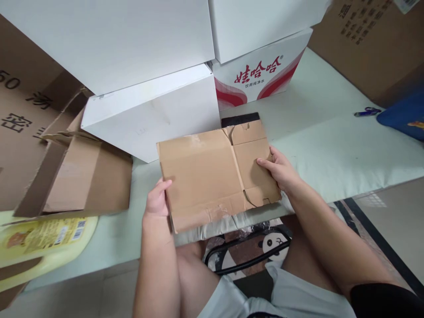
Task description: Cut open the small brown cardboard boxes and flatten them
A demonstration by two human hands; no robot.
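A flattened brown cardboard box (202, 174) is held in front of me, above the table's near edge. My left hand (158, 198) grips its left side, thumb on the face and fingers hidden behind. On the right side, my right hand (280, 171) pinches the narrower flap panel, thumb in front and fingers at the back. A crease runs down between the wide panel and this flap, with cut slots at both ends. Behind the top right corner, a flat black object (240, 119) partly shows on the table.
White cartons (155, 119) are stacked behind, one with red lettering (258, 73). An open brown box (89, 176) and a yellow jug (46, 240) stand left. Right on the green tabletop (331, 145) lie a blue-handled tool (367, 111) and a blue object (404, 110).
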